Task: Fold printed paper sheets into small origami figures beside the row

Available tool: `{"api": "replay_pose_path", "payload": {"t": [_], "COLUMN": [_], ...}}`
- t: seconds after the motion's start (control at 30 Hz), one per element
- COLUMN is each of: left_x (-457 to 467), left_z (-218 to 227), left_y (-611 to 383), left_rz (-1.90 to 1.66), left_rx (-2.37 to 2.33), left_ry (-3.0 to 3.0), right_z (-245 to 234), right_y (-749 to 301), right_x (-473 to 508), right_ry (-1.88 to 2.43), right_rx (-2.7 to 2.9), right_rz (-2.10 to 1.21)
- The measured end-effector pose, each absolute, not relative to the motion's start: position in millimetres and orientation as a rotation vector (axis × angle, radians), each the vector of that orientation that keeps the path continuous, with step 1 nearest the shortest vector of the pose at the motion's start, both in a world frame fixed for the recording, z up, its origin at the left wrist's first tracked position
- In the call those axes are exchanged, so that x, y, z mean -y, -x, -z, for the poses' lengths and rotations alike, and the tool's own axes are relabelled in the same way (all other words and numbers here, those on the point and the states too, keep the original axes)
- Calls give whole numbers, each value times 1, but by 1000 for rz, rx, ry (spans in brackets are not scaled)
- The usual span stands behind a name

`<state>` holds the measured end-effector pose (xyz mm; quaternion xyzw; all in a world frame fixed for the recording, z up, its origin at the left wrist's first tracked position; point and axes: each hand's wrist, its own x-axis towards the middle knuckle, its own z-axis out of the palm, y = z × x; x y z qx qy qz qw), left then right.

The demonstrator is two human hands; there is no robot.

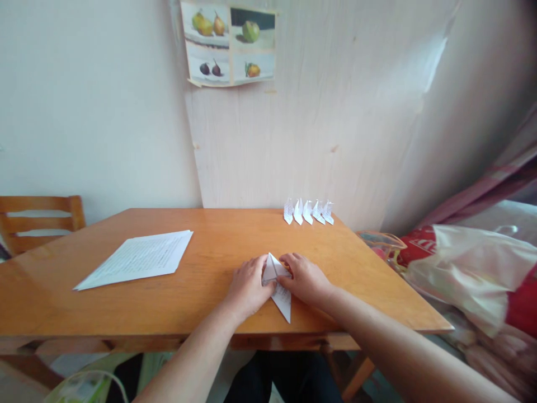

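A folded piece of printed paper [283, 302] lies on the wooden table near its front edge, with one pointed end toward me and another pointing away. My left hand [250, 284] grips its left side, thumb on top near the middle. From the right, my right hand [308, 280] holds the opposite side, its thumb and fingers pressed on the paper. Both thumbs come close together over the middle fold and hide part of it.
Several folded paper figures [307, 212] stand in a row at the table's back right. A stack of printed sheets [138, 258] lies on the left of the table [218, 240]. Bags [457, 268] are piled beyond the right edge; a wooden chair [42, 221] stands at left.
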<state>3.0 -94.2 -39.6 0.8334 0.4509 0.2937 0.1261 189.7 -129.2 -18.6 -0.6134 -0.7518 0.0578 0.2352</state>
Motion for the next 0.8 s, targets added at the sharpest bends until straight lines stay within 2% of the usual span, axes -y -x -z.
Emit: {"api": "replay_pose_path", "payload": {"t": [0.43,0.8], "left_x": [103,110], "left_z": [33,32], "left_y": [-3,-4], "left_rz": [-800,-674], "left_rx": [-1246,-1257], "left_ry": [-2576,-2841], "right_z": [12,18], "right_y": [-201,-206], "right_x": [124,123], "right_ry": [1682,1736], "right_rx": [2260,2322], "right_rz": [273,235]}}
